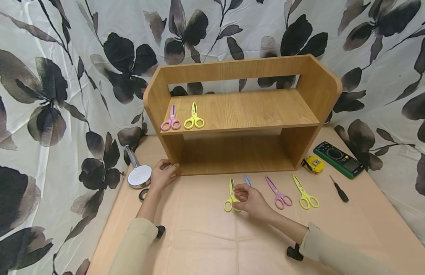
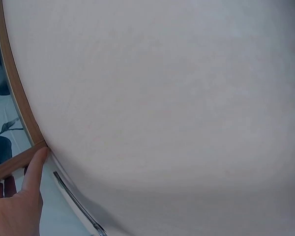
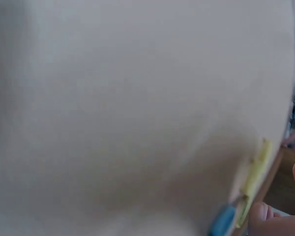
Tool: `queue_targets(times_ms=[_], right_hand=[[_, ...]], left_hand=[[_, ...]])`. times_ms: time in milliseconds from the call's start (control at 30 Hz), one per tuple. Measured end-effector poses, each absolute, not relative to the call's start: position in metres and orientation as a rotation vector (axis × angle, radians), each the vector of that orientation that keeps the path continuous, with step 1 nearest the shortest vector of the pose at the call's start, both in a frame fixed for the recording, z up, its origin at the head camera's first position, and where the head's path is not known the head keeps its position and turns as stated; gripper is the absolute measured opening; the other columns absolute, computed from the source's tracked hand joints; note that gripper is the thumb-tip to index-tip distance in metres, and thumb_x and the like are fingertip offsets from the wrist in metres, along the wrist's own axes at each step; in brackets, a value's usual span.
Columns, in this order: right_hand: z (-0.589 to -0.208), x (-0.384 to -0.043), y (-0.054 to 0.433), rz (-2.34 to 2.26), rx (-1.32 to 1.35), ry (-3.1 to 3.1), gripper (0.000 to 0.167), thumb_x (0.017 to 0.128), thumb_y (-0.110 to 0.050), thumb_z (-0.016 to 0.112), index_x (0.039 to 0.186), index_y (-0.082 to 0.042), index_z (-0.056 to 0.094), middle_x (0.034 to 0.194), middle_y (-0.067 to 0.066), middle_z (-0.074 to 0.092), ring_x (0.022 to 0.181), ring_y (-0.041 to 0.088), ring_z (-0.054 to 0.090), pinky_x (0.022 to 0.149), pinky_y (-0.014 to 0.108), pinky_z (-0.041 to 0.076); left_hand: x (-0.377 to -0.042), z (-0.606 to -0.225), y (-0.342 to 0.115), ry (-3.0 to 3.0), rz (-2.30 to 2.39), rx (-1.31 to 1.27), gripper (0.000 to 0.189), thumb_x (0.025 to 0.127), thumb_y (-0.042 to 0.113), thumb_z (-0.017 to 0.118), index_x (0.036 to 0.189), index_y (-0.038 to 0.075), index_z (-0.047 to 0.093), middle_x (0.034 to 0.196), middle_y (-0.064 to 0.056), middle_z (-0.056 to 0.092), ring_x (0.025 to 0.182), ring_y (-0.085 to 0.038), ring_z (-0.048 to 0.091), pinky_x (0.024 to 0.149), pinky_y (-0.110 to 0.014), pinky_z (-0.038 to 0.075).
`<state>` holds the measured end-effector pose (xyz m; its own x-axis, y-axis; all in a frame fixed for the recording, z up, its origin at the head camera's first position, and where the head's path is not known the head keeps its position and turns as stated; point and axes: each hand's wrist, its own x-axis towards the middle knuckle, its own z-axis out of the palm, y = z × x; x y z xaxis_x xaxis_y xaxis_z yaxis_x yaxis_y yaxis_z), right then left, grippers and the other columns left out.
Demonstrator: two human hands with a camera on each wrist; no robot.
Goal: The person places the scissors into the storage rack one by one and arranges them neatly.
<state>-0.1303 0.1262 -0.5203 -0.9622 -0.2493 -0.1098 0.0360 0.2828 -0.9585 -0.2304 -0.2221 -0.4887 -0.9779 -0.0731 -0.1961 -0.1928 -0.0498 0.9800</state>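
My left hand [image 1: 162,173] touches the lower front left corner of a small wooden shelf [image 1: 233,110]. One straight digit reaches that corner in the left wrist view, the others lying along the panel's outer side. Just in front of the shelf, my right hand [image 1: 251,200] is over blue scissors [image 1: 247,180], largely covering them, beside yellow scissors [image 1: 231,191]. Thumb and finger stand apart in the right wrist view, near the blue handle [image 3: 222,221]. Pink scissors [image 1: 277,192] and another yellow pair [image 1: 303,193] lie farther right. The upper board bears pink scissors [image 1: 172,117] and yellow scissors [image 1: 194,116].
Left of the shelf lie a shower head [image 1: 139,175] and a black ring [image 1: 143,194]. On the right are a yellow tape measure [image 1: 313,164], a green-edged multimeter [image 1: 338,158] and a black-handled screwdriver [image 1: 340,191]. Floral cloth [image 1: 130,68] hangs around the table.
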Motion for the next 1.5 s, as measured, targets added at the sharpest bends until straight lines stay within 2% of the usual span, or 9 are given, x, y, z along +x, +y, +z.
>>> queue_targets(times_ms=[100,200,400,667,933,1200,1500], right_hand=[[-0.530,-0.126,0.123,-1.729,-0.183,2.348,0.062,0.081,0.003,0.082,0.136,0.009,0.056,0.128,0.023,0.063,0.122,0.035,0.063,0.110,0.037,0.055],[-0.537,-0.122,0.120,-1.704,-0.190,2.419,0.061,0.076,0.006,0.083,0.132,0.008,0.058,0.125,0.022,0.065,0.119,0.033,0.064,0.108,0.036,0.055],[-0.539,-0.121,0.112,-1.695,-0.180,2.503,0.061,0.070,0.011,0.082,0.127,0.009,0.060,0.119,0.021,0.066,0.114,0.033,0.065,0.106,0.042,0.056],[-0.536,-0.120,0.105,-1.516,-0.166,2.663,0.059,0.066,0.012,0.083,0.121,0.007,0.062,0.112,0.015,0.067,0.106,0.027,0.064,0.100,0.044,0.058],[-0.539,-0.122,0.102,-1.410,-0.214,2.757,0.058,0.064,0.014,0.078,0.119,0.005,0.062,0.108,0.012,0.065,0.101,0.024,0.062,0.093,0.038,0.058],[-0.535,-0.124,0.098,-1.369,-0.252,2.789,0.061,0.060,0.016,0.074,0.119,0.005,0.064,0.104,0.011,0.062,0.097,0.022,0.057,0.085,0.029,0.055],[-0.529,-0.125,0.094,-1.372,-0.230,2.783,0.067,0.061,0.017,0.070,0.127,0.005,0.063,0.109,0.012,0.061,0.102,0.023,0.059,0.089,0.029,0.056]], left_hand=[[-0.231,-0.488,-0.222,2.108,2.199,-0.295,0.035,0.096,0.003,0.071,0.126,-0.005,0.055,0.137,-0.021,0.054,0.116,-0.032,0.066,0.109,-0.064,0.049],[-0.230,-0.488,-0.221,2.112,2.192,-0.297,0.035,0.096,0.003,0.071,0.126,-0.005,0.056,0.137,-0.021,0.054,0.111,-0.027,0.068,0.109,-0.064,0.050],[-0.230,-0.487,-0.221,2.110,2.196,-0.304,0.035,0.096,0.003,0.071,0.126,-0.005,0.056,0.135,-0.020,0.055,0.099,-0.015,0.070,0.109,-0.064,0.050],[-0.229,-0.487,-0.221,2.126,2.174,-0.311,0.038,0.096,0.004,0.071,0.129,-0.005,0.055,0.136,-0.019,0.055,0.090,-0.010,0.068,0.109,-0.063,0.050],[-0.230,-0.489,-0.222,2.132,2.176,-0.306,0.037,0.095,0.004,0.072,0.128,-0.005,0.056,0.135,-0.018,0.056,0.105,-0.021,0.069,0.108,-0.062,0.051],[-0.231,-0.489,-0.223,2.134,2.183,-0.304,0.035,0.095,0.004,0.072,0.126,-0.004,0.057,0.133,-0.017,0.057,0.110,-0.026,0.069,0.107,-0.062,0.052],[-0.232,-0.491,-0.222,2.144,2.176,-0.294,0.038,0.095,0.003,0.071,0.129,-0.007,0.056,0.135,-0.019,0.057,0.109,-0.026,0.069,0.107,-0.063,0.052]])
